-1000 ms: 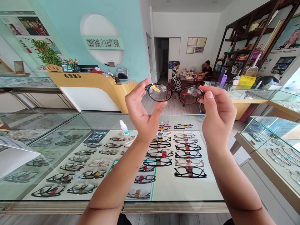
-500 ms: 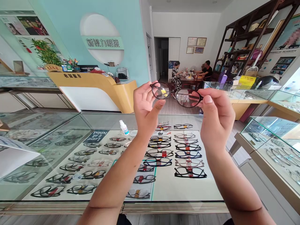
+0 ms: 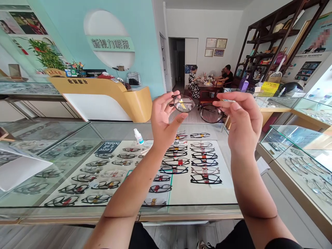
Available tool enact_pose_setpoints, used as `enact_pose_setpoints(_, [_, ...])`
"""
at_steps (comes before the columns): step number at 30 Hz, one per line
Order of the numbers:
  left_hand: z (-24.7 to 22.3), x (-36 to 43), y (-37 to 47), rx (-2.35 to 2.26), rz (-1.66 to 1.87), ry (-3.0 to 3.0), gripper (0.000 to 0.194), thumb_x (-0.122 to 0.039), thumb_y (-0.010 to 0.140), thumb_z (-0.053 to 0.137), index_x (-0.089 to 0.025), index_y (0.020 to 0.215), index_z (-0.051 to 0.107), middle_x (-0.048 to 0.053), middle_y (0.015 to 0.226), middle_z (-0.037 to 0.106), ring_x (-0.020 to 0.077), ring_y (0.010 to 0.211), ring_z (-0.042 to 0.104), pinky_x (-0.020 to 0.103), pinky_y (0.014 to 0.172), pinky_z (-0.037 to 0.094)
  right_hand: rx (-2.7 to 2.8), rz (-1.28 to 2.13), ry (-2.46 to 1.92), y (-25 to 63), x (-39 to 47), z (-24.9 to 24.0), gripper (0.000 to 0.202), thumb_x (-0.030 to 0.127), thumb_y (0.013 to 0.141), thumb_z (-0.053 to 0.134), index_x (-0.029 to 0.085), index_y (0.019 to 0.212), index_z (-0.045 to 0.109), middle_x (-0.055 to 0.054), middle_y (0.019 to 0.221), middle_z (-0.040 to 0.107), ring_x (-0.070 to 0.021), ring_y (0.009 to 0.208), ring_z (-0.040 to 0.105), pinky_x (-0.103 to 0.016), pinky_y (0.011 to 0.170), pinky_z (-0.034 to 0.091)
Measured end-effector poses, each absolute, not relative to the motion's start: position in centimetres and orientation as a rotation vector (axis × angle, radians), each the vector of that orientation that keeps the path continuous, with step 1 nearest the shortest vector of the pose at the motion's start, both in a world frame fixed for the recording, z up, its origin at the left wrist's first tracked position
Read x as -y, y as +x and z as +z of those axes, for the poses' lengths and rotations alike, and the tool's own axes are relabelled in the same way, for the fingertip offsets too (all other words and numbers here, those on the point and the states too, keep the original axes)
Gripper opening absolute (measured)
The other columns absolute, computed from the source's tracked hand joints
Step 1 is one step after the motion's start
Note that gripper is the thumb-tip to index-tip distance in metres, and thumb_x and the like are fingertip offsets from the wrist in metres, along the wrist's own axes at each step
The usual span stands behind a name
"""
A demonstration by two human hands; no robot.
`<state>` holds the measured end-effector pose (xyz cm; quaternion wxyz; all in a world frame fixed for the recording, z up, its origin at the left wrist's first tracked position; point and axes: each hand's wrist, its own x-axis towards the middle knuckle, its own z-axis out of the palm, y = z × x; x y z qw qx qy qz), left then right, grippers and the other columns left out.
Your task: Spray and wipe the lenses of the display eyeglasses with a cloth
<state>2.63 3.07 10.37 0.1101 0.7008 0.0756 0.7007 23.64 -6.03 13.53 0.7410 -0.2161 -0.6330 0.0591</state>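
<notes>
A pair of dark-rimmed round eyeglasses (image 3: 184, 103) is raised above the glass counter, tilted with its right side lower. My left hand (image 3: 164, 117) grips it by the left end, thumb below the left lens and fingers behind. At the right lens, my right hand (image 3: 243, 119) has its fingers stretched out and overlapping the upper rim; whether they touch it is unclear. A small pale patch shows between thumb and fingers, too small to name. Under my arms, rows of eyeglasses (image 3: 206, 178) with red and yellow tags lie in the glass display counter (image 3: 181, 199).
A small white spray bottle (image 3: 138, 137) stands on the counter. At left is a white panel or box (image 3: 20, 169). Another glass showcase (image 3: 298, 152) is to the right. Beyond are a wooden reception desk (image 3: 103, 93) and people at a table (image 3: 207, 86).
The eyeglasses have tilted, their right end dropping. My right hand's fingers have come off the right hinge and stretched over the rim. My left hand keeps its hold. The view has shifted slightly.
</notes>
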Motion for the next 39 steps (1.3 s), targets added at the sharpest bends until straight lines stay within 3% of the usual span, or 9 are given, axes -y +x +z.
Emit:
enact_pose_setpoints(3, [9.1, -2.0, 2.9, -0.314, 2.092, 2.143, 0.066, -0.051, 0.103, 0.084, -0.041, 0.16, 0.052, 0.008, 0.162, 0.068, 0.0317, 0.154, 0.067, 0.054, 0.127, 0.06, 1.42, 0.074, -0.555, 24.9, 6.3, 13.9, 0.021, 0.043, 0.112, 0.066, 0.03, 0.122, 0.079, -0.006, 0.123, 0.081, -0.0271, 0.114, 0.079, -0.05, 0.104, 0.064])
enact_pose_setpoints(6, [6.5, -1.3, 2.9, -0.477, 2.072, 2.21, 0.066, -0.045, 0.102, 0.086, -0.036, 0.16, 0.055, 0.011, 0.159, 0.071, 0.0305, 0.151, 0.07, 0.052, 0.125, 0.062, 1.689, 0.036, -0.689, 25.8, 6.1, 12.7, 0.018, 0.041, 0.108, 0.071, 0.031, 0.118, 0.082, -0.007, 0.125, 0.082, -0.0302, 0.126, 0.075, -0.054, 0.111, 0.06])
enact_pose_setpoints(10, [2.3, -0.7, 2.8, -0.667, 1.949, 2.238, 0.062, -0.043, 0.101, 0.088, -0.029, 0.155, 0.061, 0.015, 0.154, 0.075, 0.0312, 0.148, 0.072, 0.051, 0.121, 0.064, 1.804, 0.089, -0.917, 26.3, 5.0, 8.5, 0.016, 0.037, 0.105, 0.072, 0.03, 0.114, 0.082, -0.009, 0.126, 0.081, -0.0333, 0.123, 0.074, -0.059, 0.111, 0.056])
enact_pose_setpoints(16, [-2.2, -1.0, 2.8, -0.787, 1.868, 2.153, 0.061, -0.044, 0.102, 0.087, -0.026, 0.154, 0.06, 0.017, 0.153, 0.076, 0.031, 0.138, 0.078, 0.05, 0.114, 0.068, 1.715, 0.346, -0.969, 26.3, 2.5, 2.9, 0.017, 0.041, 0.104, 0.072, 0.028, 0.108, 0.082, -0.008, 0.118, 0.082, -0.032, 0.119, 0.076, -0.054, 0.109, 0.056])
enact_pose_setpoints(23, [-2.7, -0.7, 3.3, -0.732, 1.735, 2.02, 0.057, -0.041, 0.102, 0.086, -0.027, 0.15, 0.059, 0.017, 0.153, 0.074, 0.0297, 0.134, 0.08, 0.046, 0.108, 0.07, 1.769, 0.371, -0.928, 26.1, 1.4, 1.4, 0.014, 0.037, 0.102, 0.073, 0.028, 0.103, 0.082, -0.008, 0.116, 0.083, -0.0304, 0.117, 0.075, -0.054, 0.112, 0.054])
enact_pose_setpoints(30, [-2.9, -0.7, 3.5, -0.662, 1.587, 1.828, 0.061, -0.046, 0.098, 0.089, -0.027, 0.148, 0.059, 0.017, 0.149, 0.074, 0.0316, 0.13, 0.083, 0.051, 0.113, 0.069, 1.731, 0.723, -0.91, 26.6, 0.5, 0.4, 0.023, 0.048, 0.097, 0.079, 0.026, 0.097, 0.085, -0.007, 0.114, 0.081, -0.0263, 0.111, 0.076, -0.047, 0.109, 0.056])
enact_pose_setpoints(36, [-2.9, -1.4, 3.0, -0.602, 1.459, 1.765, 0.067, -0.049, 0.094, 0.092, -0.029, 0.149, 0.058, 0.015, 0.147, 0.072, 0.0281, 0.123, 0.084, 0.046, 0.11, 0.069, 1.624, 1.081, -0.95, 26.6, 0.6, 0.6, 0.027, 0.05, 0.088, 0.084, 0.024, 0.093, 0.084, -0.004, 0.101, 0.082, -0.0229, 0.1, 0.073, -0.041, 0.1, 0.057])
enact_pose_setpoints(39, [-2.8, -1.5, 2.8, -0.589, 1.445, 1.786, 0.073, -0.05, 0.094, 0.092, -0.031, 0.153, 0.055, 0.016, 0.151, 0.071, 0.0297, 0.129, 0.081, 0.048, 0.113, 0.066, 1.531, 1.138, -0.961, 26.2, 0.7, 0.6, 0.026, 0.049, 0.084, 0.086, 0.023, 0.091, 0.085, -0.003, 0.098, 0.083, -0.0228, 0.098, 0.072, -0.04, 0.097, 0.056])
